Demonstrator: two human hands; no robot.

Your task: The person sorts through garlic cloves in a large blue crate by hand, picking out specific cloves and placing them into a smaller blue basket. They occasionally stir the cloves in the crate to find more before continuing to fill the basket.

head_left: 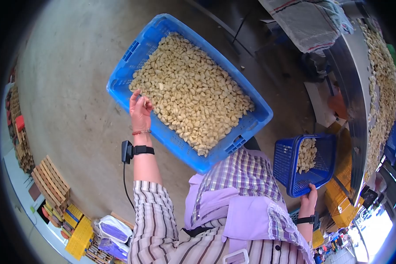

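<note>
Bare concrete floor [75, 66]. Left hand [140, 109] half-curled, empty, over rim of big blue slotted crate [251, 127] heaped with peeled garlic [193, 92]. Right hand [309, 196] grips small mesh basket [295, 176], part-filled.

The large crate [123, 88] is bright blue, filled with pale cream garlic cloves [193, 90]. The small basket [290, 176] is a darker blue with the same cream cloves inside. The sleeve [152, 220] has brown and white stripes; the apron [246, 193] is lilac with purple-and-white check. The wrist bead bracelet [141, 132] is red, the 2 wrist straps [143, 150] black. The floor [70, 66] is grey; crates [343, 207] at right are yellow.
</note>
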